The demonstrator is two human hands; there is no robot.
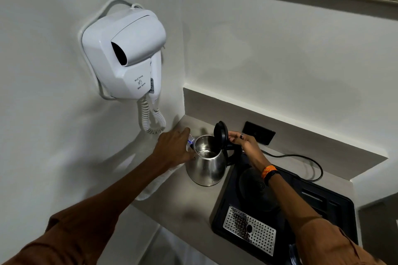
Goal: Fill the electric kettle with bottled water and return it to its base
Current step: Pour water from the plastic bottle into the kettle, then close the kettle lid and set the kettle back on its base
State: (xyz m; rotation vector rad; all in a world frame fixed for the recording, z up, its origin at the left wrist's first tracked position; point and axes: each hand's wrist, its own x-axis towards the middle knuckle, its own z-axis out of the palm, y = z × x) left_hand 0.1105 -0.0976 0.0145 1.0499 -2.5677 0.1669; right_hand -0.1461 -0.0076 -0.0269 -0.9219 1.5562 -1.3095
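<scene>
Kettle (206, 163) sits on the tabletop (178, 206), lid (221, 134) flipped up, off its base (255, 187), which lies just right of the kettle on the black tray (336, 206). Left hand (174, 146) wraps a water bottle (190, 141) tipped at the kettle's left rim (bottle mostly hidden). Right hand (241, 139), fingers loosely curled, touches the lid from behind. Risk: bottle mouth sits at the rim edge, so water could spill onto the tabletop and run toward the base; the lid dropping would block the pour.

One kettle (206, 163), one bottle (190, 142), one tray (323, 206), one hair dryer (127, 54), two hands (172, 146).
</scene>
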